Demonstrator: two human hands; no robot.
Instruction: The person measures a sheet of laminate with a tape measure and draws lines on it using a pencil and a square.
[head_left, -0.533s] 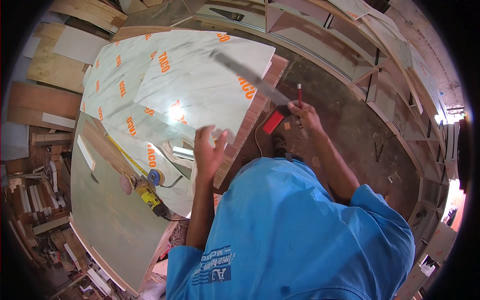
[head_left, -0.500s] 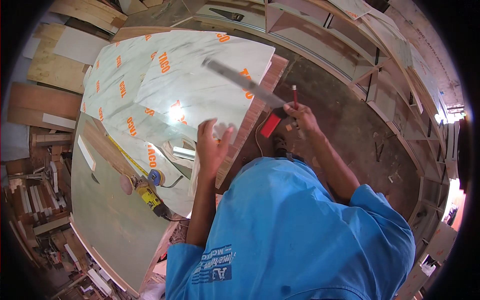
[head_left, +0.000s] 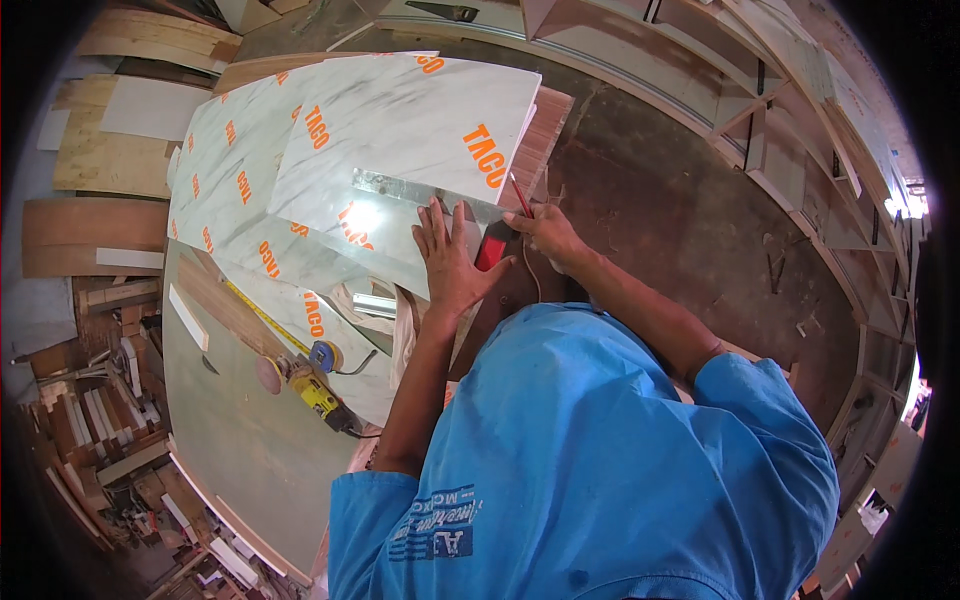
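A try square with a steel blade (head_left: 400, 186) and a red handle (head_left: 490, 252) lies across a white marble-patterned sheet (head_left: 400, 120) with orange lettering. Its handle sits by the sheet's near right edge. My left hand (head_left: 455, 268) is open, fingers spread over the blade and sheet, with the thumb reaching beside the red handle. In my right hand (head_left: 550, 235), the fingers are closed round a thin red pencil (head_left: 520, 193), at the sheet's edge beside the square. Whether these fingers also touch the square is unclear.
On the grey-green board (head_left: 250, 450) to the left lies a yellow angle grinder (head_left: 315, 395). Beside it is a blue tape measure (head_left: 325, 355), its yellow tape pulled out. Cabinet frames (head_left: 800, 200) line the right side. Wood offcuts (head_left: 100, 410) are stacked at far left.
The try square has come down from the air onto the sheet. My left hand has moved onto it and flattened. My right hand has shifted left to the sheet's edge with the pencil.
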